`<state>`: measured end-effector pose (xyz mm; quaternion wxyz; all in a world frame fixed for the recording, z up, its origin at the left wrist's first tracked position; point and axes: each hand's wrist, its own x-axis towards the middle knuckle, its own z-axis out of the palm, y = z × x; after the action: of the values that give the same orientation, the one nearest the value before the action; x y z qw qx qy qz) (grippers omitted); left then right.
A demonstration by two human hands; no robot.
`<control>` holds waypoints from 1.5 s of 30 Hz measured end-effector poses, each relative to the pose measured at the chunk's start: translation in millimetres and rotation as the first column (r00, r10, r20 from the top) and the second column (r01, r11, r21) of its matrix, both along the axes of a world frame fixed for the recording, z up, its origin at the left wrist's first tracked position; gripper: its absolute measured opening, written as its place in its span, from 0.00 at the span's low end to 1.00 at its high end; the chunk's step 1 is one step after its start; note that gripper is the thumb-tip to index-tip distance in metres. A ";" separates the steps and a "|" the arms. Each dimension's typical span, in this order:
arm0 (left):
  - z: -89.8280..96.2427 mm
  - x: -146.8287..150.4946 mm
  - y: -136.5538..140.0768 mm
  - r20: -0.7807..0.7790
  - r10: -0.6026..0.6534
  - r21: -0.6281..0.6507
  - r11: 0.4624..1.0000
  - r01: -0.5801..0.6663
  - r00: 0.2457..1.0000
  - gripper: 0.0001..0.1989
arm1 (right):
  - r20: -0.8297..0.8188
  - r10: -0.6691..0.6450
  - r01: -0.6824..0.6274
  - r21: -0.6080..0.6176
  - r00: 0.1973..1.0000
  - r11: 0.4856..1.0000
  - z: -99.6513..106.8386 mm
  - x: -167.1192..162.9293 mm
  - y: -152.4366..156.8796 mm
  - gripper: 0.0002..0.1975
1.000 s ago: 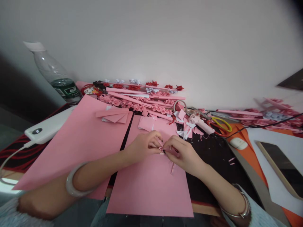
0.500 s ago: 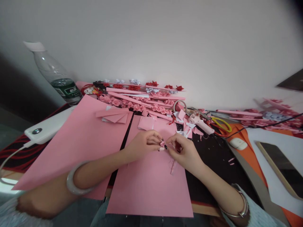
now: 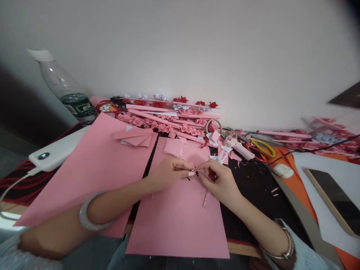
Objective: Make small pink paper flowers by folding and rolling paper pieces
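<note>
Pale wall at the far side, dark surface below it, mostly covered with paper stuff. Near centre, a big pink sheet; second pink sheet to its left. Left hand and right hand close together over the centre sheet, fingertips of both pinched on a small pink folded paper piece, mostly hidden by fingers. Thin pink strip just below right hand. Folded pink papers on left sheet, pink squares at far end of centre one. Far left: clear bottle, white cap, green label with white characters, too small to read surely, plus a pale block. Nearer, white device, cable plugged in, oval panel marking unreadable. Far centre: paper flowers, pink glue gun. Right: yellow-handled scissors, white case, phone, dark screen.
</note>
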<state>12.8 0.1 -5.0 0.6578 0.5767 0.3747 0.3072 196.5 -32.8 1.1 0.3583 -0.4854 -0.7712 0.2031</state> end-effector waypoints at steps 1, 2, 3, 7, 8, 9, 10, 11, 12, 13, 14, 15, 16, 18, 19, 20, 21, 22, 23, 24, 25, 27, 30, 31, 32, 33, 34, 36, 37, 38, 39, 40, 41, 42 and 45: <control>0.6 -0.2 -0.1 -0.016 -0.002 0.015 1.000 0.002 1.000 0.07 | 0.002 0.002 -0.002 0.003 1.000 1.000 0.0 0.0 -0.2 0.06; 0.9 -0.5 -0.1 -0.030 -0.005 0.030 1.000 0.006 1.000 0.07 | 0.005 0.004 -0.004 0.004 1.000 1.000 -0.1 -0.2 -0.3 0.06; 0.9 -0.8 0.0 -0.041 -0.008 0.042 0.999 0.010 0.999 0.08 | 0.006 0.004 -0.004 0.005 1.000 1.000 -0.2 -0.3 -0.3 0.06; -0.6 -1.3 0.7 -0.075 -0.027 0.073 0.997 0.032 0.997 0.08 | 0.017 -0.009 0.009 -0.005 1.000 1.000 -0.4 -1.4 -0.2 0.04; -0.9 -1.2 0.9 -0.081 -0.031 0.078 0.996 0.037 0.996 0.08 | 0.023 -0.014 0.014 -0.007 1.000 1.000 -0.5 -1.6 -0.1 0.04; -1.2 -1.2 1.0 -0.086 -0.035 0.081 0.996 0.042 0.996 0.08 | 0.028 -0.019 0.019 -0.007 0.999 1.000 -0.5 -1.7 0.1 0.04; -1.5 -1.2 1.1 -0.086 -0.039 0.083 0.995 0.046 0.996 0.09 | 0.032 -0.024 0.025 -0.005 0.999 1.000 -0.6 -1.7 0.3 0.04; -1.7 -1.3 1.2 -0.081 -0.044 0.085 0.995 0.051 0.996 0.09 | 0.033 -0.029 0.029 -0.004 0.999 1.000 -0.6 -1.6 0.5 0.04; -2.0 -1.5 1.3 -0.076 -0.051 0.086 0.995 0.058 0.996 0.10 | 0.033 -0.034 0.034 -0.002 0.999 0.999 -0.6 -1.4 0.7 0.04; -2.2 -1.8 1.5 -0.069 -0.061 0.086 0.994 0.066 0.996 0.10 | 0.031 -0.037 0.037 -0.004 0.999 0.999 -0.6 -1.1 0.9 0.04; -2.5 -2.2 1.8 -0.059 -0.069 0.086 0.994 0.073 0.996 0.10 | 0.029 -0.042 0.042 -0.006 0.999 0.999 -0.5 -0.8 0.9 0.04; -2.8 -2.7 2.1 -0.044 -0.076 0.083 0.993 0.080 0.996 0.11 | 0.026 -0.046 0.046 -0.010 0.999 0.999 -0.6 -0.5 0.9 0.04; -3.0 -3.1 2.3 -0.028 -0.082 0.078 0.993 0.084 0.996 0.11 | 0.022 -0.051 0.051 -0.012 0.998 0.999 -0.7 -0.3 0.8 0.04; -3.3 -3.7 2.7 0.007 -0.091 0.058 0.994 0.091 0.996 0.13 | 0.012 -0.060 0.060 -0.014 0.998 0.998 -0.9 -0.1 0.3 0.04; -3.2 -3.8 2.8 0.018 -0.096 0.045 0.994 0.095 0.995 0.13 | 0.006 -0.064 0.064 -0.013 0.998 0.998 -1.1 -0.1 0.0 0.04; -3.1 -3.9 2.7 0.024 -0.101 0.032 0.994 0.100 0.995 0.14 | 0.002 -0.067 0.067 -0.011 0.998 0.998 -1.3 -0.1 -0.2 0.04; -2.9 -3.8 2.5 0.027 -0.105 0.023 0.994 0.105 0.994 0.14 | -0.002 -0.069 0.069 -0.009 0.998 0.998 -1.5 -0.2 -0.4 0.03; -2.7 -3.7 2.2 0.028 -0.110 0.017 0.994 0.110 0.994 0.15 | -0.005 -0.072 0.072 -0.005 0.997 0.997 -1.7 -0.3 -0.6 0.03; -2.5 -3.6 1.9 0.030 -0.114 0.015 0.993 0.114 0.993 0.15 | -0.007 -0.076 0.076 -0.003 0.997 0.997 -1.8 -0.4 -0.7 0.03; -2.5 -3.4 1.6 0.032 -0.118 0.016 0.993 0.118 0.992 0.15 | -0.007 -0.078 0.078 -0.001 0.997 0.997 -2.0 -0.5 -0.8 0.03; -2.6 -3.4 1.3 0.035 -0.122 0.022 0.992 0.122 0.992 0.14 | -0.008 -0.080 0.080 0.000 0.997 0.997 -2.1 -0.6 -0.8 0.03; -3.1 -3.3 1.0 0.027 -0.127 0.052 0.991 0.125 0.992 0.13 | -0.009 -0.080 0.080 0.000 0.997 0.997 -2.2 -0.9 -0.6 0.02; -3.9 -3.4 1.2 -0.002 -0.121 0.114 0.986 0.121 0.993 0.11 | -0.012 -0.079 0.079 -0.001 0.997 0.997 -2.1 -1.6 -0.4 0.02; -4.1 -3.4 1.3 -0.008 -0.118 0.125 0.985 0.118 0.993 0.11 | -0.011 -0.080 0.080 -0.001 0.997 0.997 -1.9 -1.8 -0.4 0.02; -4.2 -3.3 1.3 -0.011 -0.115 0.130 0.985 0.115 0.993 0.11 | -0.010 -0.080 0.080 0.000 0.997 0.997 -1.8 -2.0 -0.4 0.02; -4.2 -3.2 1.2 -0.013 -0.112 0.129 0.985 0.113 0.994 0.11 | -0.009 -0.081 0.081 0.001 0.997 0.997 -1.6 -2.1 -0.4 0.02; -4.2 -3.0 1.0 -0.016 -0.109 0.124 0.986 0.110 0.994 0.11 | -0.007 -0.081 0.081 0.002 0.997 0.997 -1.5 -2.2 -0.5 0.02; -4.2 -2.7 0.5 -0.016 -0.102 0.110 0.989 0.103 0.995 0.11 | -0.003 -0.079 0.079 0.006 0.997 0.997 -1.4 -2.2 -0.8 0.02; -4.4 -2.6 0.3 -0.013 -0.101 0.102 0.990 0.102 0.995 0.12 | -0.001 -0.077 0.077 0.010 0.997 0.997 -1.3 -2.1 -1.0 0.02; -4.7 -2.6 0.1 -0.008 -0.099 0.095 0.990 0.100 0.995 0.12 | 0.004 -0.076 0.076 0.014 0.997 0.997 -1.3 -2.0 -1.2 0.02; -5.0 -2.6 0.0 0.000 -0.098 0.088 0.991 0.098 0.995 0.11 | 0.009 -0.075 0.075 0.019 0.997 0.997 -1.3 -2.0 -1.3 0.02; -5.5 -2.7 -0.1 0.009 -0.096 0.080 0.992 0.095 0.995 0.11 | 0.015 -0.073 0.072 0.026 0.997 0.997 -1.3 -2.0 -1.5 0.02; -6.0 -2.8 -0.1 0.018 -0.094 0.071 0.993 0.093 0.995 0.11 | 0.021 -0.070 0.069 0.033 0.997 0.997 -1.2 -2.1 -1.5 0.02; -6.5 -2.9 -0.1 0.024 -0.092 0.062 0.994 0.090 0.995 0.11 | 0.028 -0.067 0.066 0.041 0.997 0.997 -1.1 -2.2 -1.5 0.03; -8.0 -2.7 0.3 0.035 -0.088 0.053 0.995 0.087 0.995 0.10 | 0.051 -0.056 0.052 0.073 0.997 0.996 -0.5 -2.7 -1.4 0.03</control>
<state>10.0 0.4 -13.0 0.6622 0.6036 0.3288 0.2983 193.8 -34.2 0.6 0.3601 -0.4982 -0.7738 0.1528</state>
